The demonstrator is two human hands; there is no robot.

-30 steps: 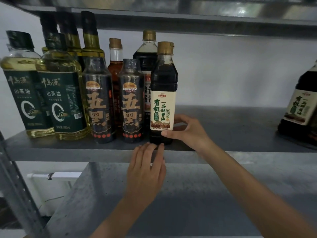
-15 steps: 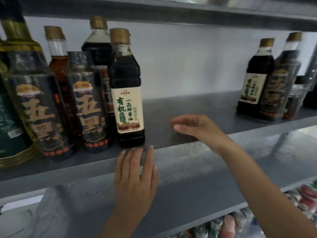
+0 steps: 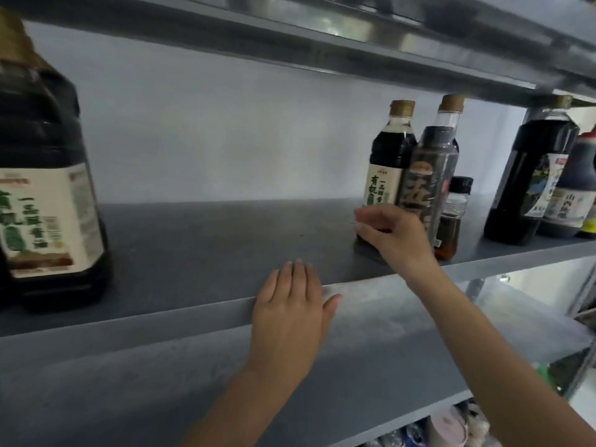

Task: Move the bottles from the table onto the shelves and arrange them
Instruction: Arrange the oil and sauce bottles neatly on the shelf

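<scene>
Soy bottle [image 3: 385, 175] gripped by right hand [image 3: 395, 240]; left hand [image 3: 290, 304] rests on shelf [image 3: 193, 240].

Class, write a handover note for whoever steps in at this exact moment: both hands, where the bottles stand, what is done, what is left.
Left hand: open, flat on the front edge of the shelf.
Right hand: fingers curled round the base of the cream-label soy sauce bottle, upright beside a dark-label bottle and a small black-capped jar.
Done: a twin soy sauce bottle stands at the shelf's left; a large dark bottle far right.
Left: probably regroup the gripped bottle; table out of view, so remaining bottles unknown.
</scene>
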